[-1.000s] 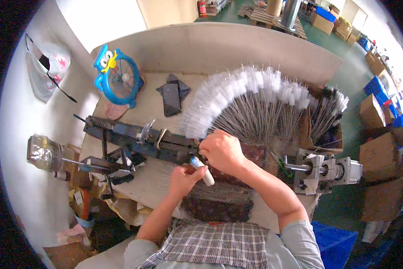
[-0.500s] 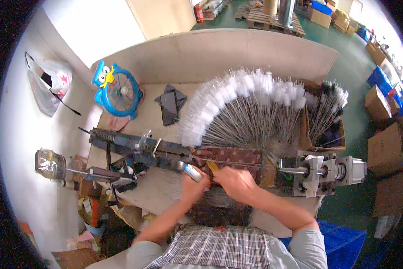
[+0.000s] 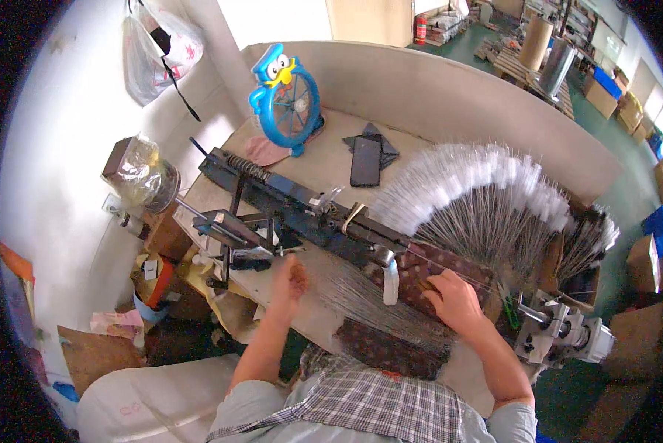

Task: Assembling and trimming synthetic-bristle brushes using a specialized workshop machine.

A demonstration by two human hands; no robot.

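Note:
My left hand (image 3: 291, 279) is smeared by motion beside the left end of a bundle of thin metal wires (image 3: 375, 299). Whether its fingers hold anything does not show. My right hand (image 3: 458, 299) rests over a dark red spotted cloth (image 3: 412, 269), fingers curled together. A bit of something yellowish shows at its fingertips, too small to name. Between the hands, a white-wrapped handle (image 3: 391, 284) hangs down from the end of a long black metal fixture (image 3: 287, 196). Beyond it fans out a large pile of white-tufted wire brushes (image 3: 486, 177).
At right stands a motor with a chuck (image 3: 567, 332), next to a carton of dark brushes (image 3: 586, 255). A phone (image 3: 365, 162) lies on a dark cloth near a blue cartoon-bird fan (image 3: 287, 103). A plastic-wrapped device (image 3: 143, 177) juts out at left.
The view has swung left. My left hand has let go of the white-wrapped handle and moved left to the wire ends. My right hand stays over the cloth, farther from the left hand.

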